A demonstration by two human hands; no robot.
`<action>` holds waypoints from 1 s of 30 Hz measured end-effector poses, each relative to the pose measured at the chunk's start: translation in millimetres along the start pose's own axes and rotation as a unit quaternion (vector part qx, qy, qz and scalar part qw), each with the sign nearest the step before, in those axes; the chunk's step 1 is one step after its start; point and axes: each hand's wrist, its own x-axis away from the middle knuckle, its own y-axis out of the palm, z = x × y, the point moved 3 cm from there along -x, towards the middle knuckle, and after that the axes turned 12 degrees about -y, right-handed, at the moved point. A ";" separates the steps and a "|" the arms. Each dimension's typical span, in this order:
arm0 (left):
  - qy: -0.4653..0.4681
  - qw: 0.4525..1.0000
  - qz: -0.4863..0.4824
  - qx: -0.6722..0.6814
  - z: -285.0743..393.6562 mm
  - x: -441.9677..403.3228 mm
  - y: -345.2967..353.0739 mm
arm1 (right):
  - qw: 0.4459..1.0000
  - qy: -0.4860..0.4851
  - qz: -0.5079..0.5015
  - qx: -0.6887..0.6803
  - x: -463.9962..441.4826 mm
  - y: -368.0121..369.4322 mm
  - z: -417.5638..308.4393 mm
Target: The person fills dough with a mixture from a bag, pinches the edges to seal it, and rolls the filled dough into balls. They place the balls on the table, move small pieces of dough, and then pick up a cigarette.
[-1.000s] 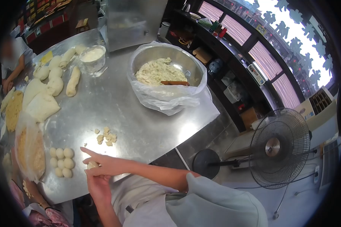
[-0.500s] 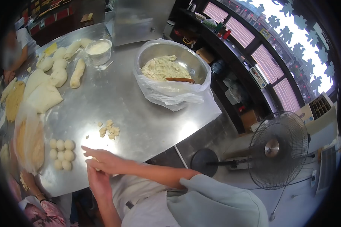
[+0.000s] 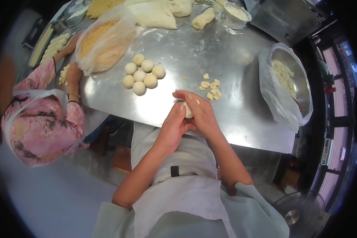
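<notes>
Between my two hands, just over the table's near edge, a small pale dough ball (image 3: 189, 111) is held. My left hand (image 3: 172, 127) cups it from the left with the thumb against it. From the right, my right hand (image 3: 202, 115) closes round it, thumb on top and index finger extended. Ahead and to the left, several round dough balls (image 3: 139, 75) sit in a cluster on the metal table (image 3: 178, 51). Several small dough scraps (image 3: 214, 92) lie just beyond my right hand.
At the right edge stands a steel bowl (image 3: 301, 75) of filling, lined with plastic. A bag of crumbly orange-brown mix (image 3: 103, 47) lies left. Large dough (image 3: 154, 14) and a tub of flour (image 3: 236, 15) are at the back. A co-worker in pink (image 3: 47, 115) works at left.
The view has swung left, so the bowl and fan now appear farther right and the co-worker shows more fully. My hands still hold the dough ball together.
</notes>
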 end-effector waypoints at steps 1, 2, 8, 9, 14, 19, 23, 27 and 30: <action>0.002 1.000 -0.010 0.008 1.3 -1.3 -4.3 | 0.999 0.005 -0.010 -0.033 -2.2 0.4 -5.1; 0.005 1.000 -0.021 0.015 1.9 -2.8 -9.4 | 0.998 0.009 -0.019 -0.064 -4.3 -0.2 -6.6; -0.075 0.996 -0.031 -0.040 0.6 -2.7 -11.5 | 0.996 0.033 -0.086 -0.008 -2.2 -0.4 -14.6; -0.091 0.993 -0.019 -0.072 0.8 -4.2 -10.4 | 0.994 0.053 -0.092 -0.001 -1.2 0.2 -13.2; -0.041 0.999 -0.014 0.000 6.4 0.7 2.2 | 0.999 -0.005 0.006 0.033 -0.7 4.9 11.0; -0.035 0.999 -0.027 0.014 -2.7 -1.5 -18.8 | 0.995 0.040 -0.020 -0.087 -0.6 6.1 -7.1; -0.088 0.993 -0.067 -0.034 -3.2 3.9 -18.7 | 0.999 0.037 -0.011 -0.028 4.2 11.3 -16.1; -0.104 0.991 -0.077 -0.013 -0.3 -1.6 -10.3 | 0.998 0.053 -0.019 0.001 5.7 7.4 -15.6; -0.051 0.998 -0.018 0.034 8.7 4.1 -0.3 | 1.000 0.022 0.002 0.022 3.1 7.9 -4.4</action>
